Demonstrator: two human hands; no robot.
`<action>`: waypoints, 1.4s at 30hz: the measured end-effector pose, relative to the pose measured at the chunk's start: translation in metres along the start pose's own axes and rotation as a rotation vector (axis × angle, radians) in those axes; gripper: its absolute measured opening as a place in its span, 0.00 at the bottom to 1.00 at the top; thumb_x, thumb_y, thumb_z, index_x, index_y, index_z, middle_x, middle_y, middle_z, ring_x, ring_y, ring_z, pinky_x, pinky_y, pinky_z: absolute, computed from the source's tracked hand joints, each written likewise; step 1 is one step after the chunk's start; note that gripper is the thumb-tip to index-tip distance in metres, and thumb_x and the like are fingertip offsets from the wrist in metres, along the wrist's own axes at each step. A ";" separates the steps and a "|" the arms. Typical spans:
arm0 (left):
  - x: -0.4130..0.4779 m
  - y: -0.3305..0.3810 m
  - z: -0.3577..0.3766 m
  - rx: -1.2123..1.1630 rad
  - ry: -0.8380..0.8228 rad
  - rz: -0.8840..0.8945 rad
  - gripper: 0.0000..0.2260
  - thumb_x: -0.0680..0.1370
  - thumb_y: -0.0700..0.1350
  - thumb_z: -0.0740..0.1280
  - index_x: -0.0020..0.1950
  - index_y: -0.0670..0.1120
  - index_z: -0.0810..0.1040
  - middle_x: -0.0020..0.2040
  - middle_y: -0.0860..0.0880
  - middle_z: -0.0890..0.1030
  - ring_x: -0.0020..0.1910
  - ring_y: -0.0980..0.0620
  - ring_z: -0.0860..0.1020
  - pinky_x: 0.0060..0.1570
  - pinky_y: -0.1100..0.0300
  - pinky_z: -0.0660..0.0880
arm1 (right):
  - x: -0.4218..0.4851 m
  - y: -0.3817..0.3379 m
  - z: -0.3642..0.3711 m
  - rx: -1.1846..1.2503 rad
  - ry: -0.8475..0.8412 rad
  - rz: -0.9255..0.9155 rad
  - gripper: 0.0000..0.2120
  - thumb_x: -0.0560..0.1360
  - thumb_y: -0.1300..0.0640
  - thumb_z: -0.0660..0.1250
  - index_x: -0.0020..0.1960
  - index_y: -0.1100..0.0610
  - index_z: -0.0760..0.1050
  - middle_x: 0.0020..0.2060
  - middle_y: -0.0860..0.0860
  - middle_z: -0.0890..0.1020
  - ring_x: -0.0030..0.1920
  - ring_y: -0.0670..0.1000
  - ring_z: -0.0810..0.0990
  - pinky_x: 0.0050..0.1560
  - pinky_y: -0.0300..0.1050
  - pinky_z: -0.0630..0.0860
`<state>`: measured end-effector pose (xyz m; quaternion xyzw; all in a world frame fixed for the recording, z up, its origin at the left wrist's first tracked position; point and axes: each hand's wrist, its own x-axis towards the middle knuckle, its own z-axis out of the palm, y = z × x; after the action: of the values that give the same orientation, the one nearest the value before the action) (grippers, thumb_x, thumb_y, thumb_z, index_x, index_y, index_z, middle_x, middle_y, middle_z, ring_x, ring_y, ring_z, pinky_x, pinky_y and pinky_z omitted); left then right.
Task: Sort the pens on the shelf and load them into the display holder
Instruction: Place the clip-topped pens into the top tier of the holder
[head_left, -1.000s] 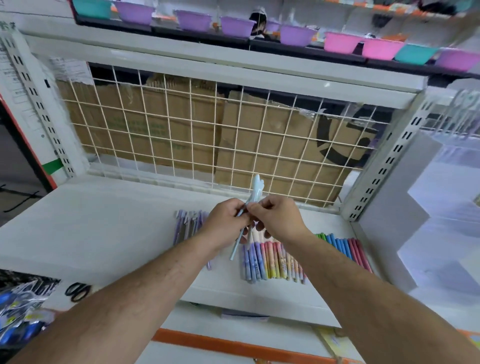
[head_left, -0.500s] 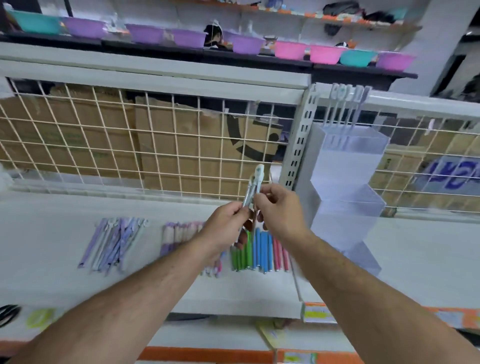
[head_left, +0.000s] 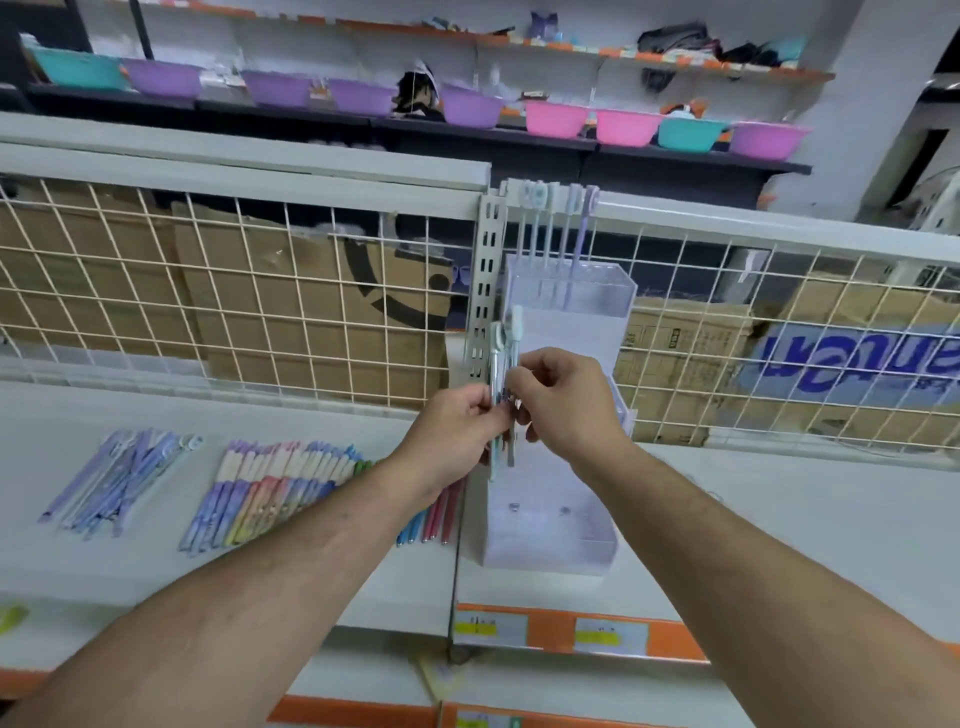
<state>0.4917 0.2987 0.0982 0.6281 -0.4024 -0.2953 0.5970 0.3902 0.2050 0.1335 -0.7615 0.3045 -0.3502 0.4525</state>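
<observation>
Left hand (head_left: 457, 431) and right hand (head_left: 566, 405) pinch upright pens (head_left: 497, 358) just before the display holder (head_left: 571, 312), shelf (head_left: 779, 519) stretching rightward.

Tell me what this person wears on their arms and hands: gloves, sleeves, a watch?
Nothing visible. The left hand and right hand are ungloved; the left forearm and right forearm are bare to the picture's edge, with no sleeve, watch or bracelet. No ring shows.

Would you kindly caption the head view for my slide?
Left hand and right hand hold pale pens upright before the clear display holder; more pens lie on the shelf.
</observation>
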 end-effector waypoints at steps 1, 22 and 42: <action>0.004 0.003 0.004 0.007 -0.001 0.008 0.09 0.80 0.46 0.68 0.40 0.47 0.80 0.35 0.48 0.78 0.36 0.50 0.74 0.39 0.55 0.69 | 0.002 0.000 -0.006 0.012 0.007 0.003 0.05 0.75 0.59 0.69 0.41 0.54 0.81 0.29 0.49 0.82 0.27 0.47 0.80 0.27 0.42 0.75; 0.092 0.021 0.034 -0.141 -0.067 -0.005 0.08 0.83 0.43 0.61 0.51 0.42 0.79 0.38 0.46 0.84 0.38 0.45 0.83 0.46 0.43 0.81 | 0.071 -0.008 -0.071 -0.118 0.148 -0.064 0.09 0.80 0.60 0.66 0.41 0.57 0.80 0.35 0.51 0.84 0.32 0.45 0.82 0.30 0.42 0.77; 0.109 0.012 0.046 -0.128 -0.004 -0.038 0.07 0.83 0.38 0.61 0.50 0.42 0.79 0.39 0.44 0.82 0.38 0.47 0.83 0.41 0.58 0.80 | 0.191 -0.041 -0.107 -0.086 0.266 -0.124 0.10 0.81 0.57 0.65 0.42 0.52 0.79 0.36 0.51 0.84 0.39 0.53 0.86 0.35 0.46 0.84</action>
<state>0.5056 0.1820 0.1168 0.5956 -0.3719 -0.3326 0.6295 0.4182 0.0213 0.2569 -0.7443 0.3290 -0.4619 0.3527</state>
